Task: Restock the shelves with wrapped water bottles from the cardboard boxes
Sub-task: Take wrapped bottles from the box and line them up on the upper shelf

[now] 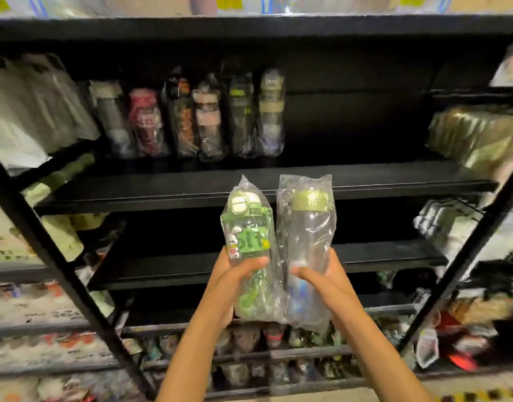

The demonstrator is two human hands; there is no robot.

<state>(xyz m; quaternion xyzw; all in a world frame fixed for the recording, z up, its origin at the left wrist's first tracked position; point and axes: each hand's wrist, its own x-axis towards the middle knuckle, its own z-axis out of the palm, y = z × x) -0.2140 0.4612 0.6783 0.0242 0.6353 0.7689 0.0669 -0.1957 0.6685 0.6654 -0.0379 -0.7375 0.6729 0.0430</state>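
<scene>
A: What do the hands hold?

B: The left hand [235,275] grips a green bottle [248,242] in clear wrap, with its thumb across the front. The right hand [322,274] grips a clear bottle [310,236] with a green cap, also wrapped. Both bottles stand upright and touch side by side.

A: Where are they?

B: In the air, in front of the front edge of the black shelf [394,181], near its middle.

A: Is something on that shelf?

B: Yes, a row of wrapped bottles [191,117] stands upright at the back, toward the left end. On the right end, blurred packs [475,134] lie.
</scene>
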